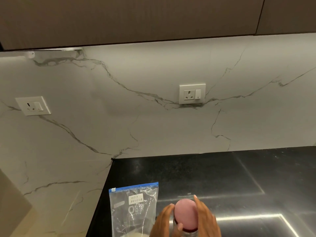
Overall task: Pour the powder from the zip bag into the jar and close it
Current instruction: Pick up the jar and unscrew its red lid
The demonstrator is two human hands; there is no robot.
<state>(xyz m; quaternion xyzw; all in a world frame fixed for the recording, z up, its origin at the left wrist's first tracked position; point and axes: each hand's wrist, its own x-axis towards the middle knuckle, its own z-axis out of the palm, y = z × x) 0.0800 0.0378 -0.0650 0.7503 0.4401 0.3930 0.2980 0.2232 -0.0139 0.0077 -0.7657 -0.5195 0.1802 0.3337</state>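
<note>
A clear zip bag (133, 212) with a blue zip strip and a white label reading "MILK POWDER" lies on the black counter (213, 173) at the bottom of the head view. Pale powder (135, 234) shows at its lower end, and its zip looks closed. Just right of the bag stands a clear jar with a pink lid (185, 214) on top. My left hand (162, 223) wraps the jar's left side, thumb on its front. My right hand (206, 219) presses against the lid's right side. The jar's body is mostly hidden by my hands and the frame edge.
A marbled white wall rises behind and to the left of the counter, with two switch sockets (192, 94) (33, 106). Dark overhead cabinets (130, 19) hang above. The counter stretches right with shiny reflections.
</note>
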